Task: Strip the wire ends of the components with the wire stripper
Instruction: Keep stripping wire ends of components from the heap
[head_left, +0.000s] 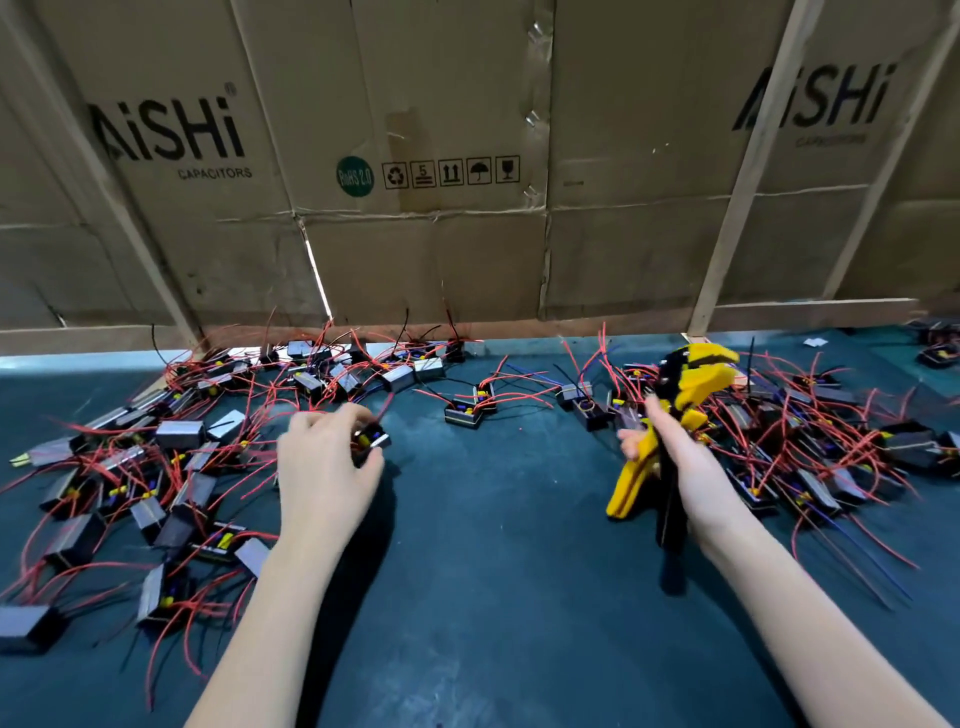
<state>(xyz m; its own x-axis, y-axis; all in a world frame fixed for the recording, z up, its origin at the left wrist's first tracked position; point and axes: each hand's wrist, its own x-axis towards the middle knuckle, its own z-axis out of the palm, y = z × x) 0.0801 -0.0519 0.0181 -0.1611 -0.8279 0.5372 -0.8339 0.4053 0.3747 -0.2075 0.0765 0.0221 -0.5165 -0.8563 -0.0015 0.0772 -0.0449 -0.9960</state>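
We see left hand (324, 460) pinching small black component (372, 439), red wires trailing, just above dark green table (498, 597). Right hand (670, 457) grips yellow-black wire stripper (670, 415), head raised, blurred. Component heaps (156, 467) crowd left and right; bare lane between arms. Cardboard wall (426, 208) closes far edge.

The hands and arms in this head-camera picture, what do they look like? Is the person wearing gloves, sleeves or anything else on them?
Both are bare. The left hand and the right hand have no gloves, and no rings, watch or bracelet show. Both forearms are uncovered from the wrist down to the bottom edge of the picture, so no sleeve comes into view. No cables, straps or markings are on them.
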